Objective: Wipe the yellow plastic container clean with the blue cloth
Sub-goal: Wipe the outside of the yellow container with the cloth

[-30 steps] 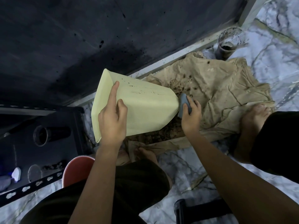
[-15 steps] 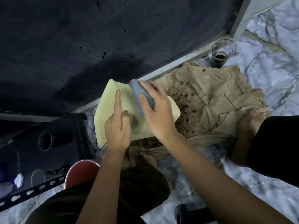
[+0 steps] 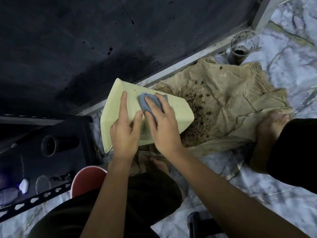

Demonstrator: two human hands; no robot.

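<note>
The yellow plastic container [image 3: 178, 112] lies tipped on its side above the floor, its open end pointing left and its narrow base to the right. A few dark specks mark its upper wall. My left hand [image 3: 125, 133] presses flat on that wall near the rim and holds the container. My right hand [image 3: 163, 124] lies beside it, fingers closed over the bunched blue cloth [image 3: 145, 103], which touches the wall. The container's inside is hidden.
A crumpled beige sheet [image 3: 231, 100] with scattered dark soil lies under and right of the container. A dirty clear cup [image 3: 241, 48] stands at its far edge. Bare feet [image 3: 271, 124] rest on the marble floor. A dark rack [image 3: 51, 146] and a red bowl [image 3: 87, 179] sit left.
My right hand carried the blue cloth from the container's base at the right up onto its upper wall, then slid it slightly back toward me. My left hand stayed on the container.
</note>
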